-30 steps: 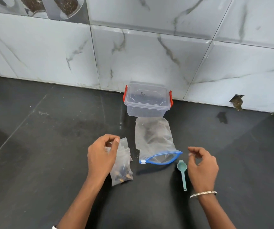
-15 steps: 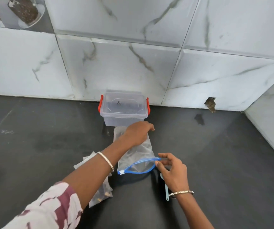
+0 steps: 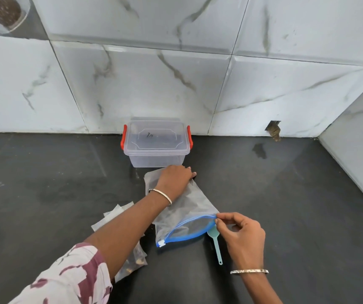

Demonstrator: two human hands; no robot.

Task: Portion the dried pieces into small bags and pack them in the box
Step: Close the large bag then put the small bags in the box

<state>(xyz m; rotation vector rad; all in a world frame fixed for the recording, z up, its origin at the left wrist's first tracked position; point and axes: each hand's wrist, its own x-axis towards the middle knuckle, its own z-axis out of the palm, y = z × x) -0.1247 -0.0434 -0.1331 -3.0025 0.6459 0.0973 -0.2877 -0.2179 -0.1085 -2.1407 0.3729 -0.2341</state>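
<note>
A large clear zip bag point(image 3: 198, 207) with a blue zipper rim lies on the black counter, its mouth open toward me and dark dried pieces showing dimly inside. My left hand point(image 3: 174, 181) reaches across and grips the bag's far end, fingers curled over it. At the mouth's right corner, my right hand point(image 3: 239, 235) pinches the blue rim between thumb and forefinger. A clear plastic box point(image 3: 156, 145) with red latches and its lid on stands behind the bag against the wall. Small clear bags point(image 3: 114, 216) lie under my left forearm; one point(image 3: 132, 262) holds brown pieces.
A small teal scoop point(image 3: 216, 246) lies on the counter just below the bag's mouth, beside my right hand. Marble-tiled walls close the counter at the back and the right. A dark stain point(image 3: 259, 150) marks the counter near the back right.
My left hand left the small bags and reached across to the large bag's far end. My right hand moved from above the scoop to the blue rim and pinched it.
</note>
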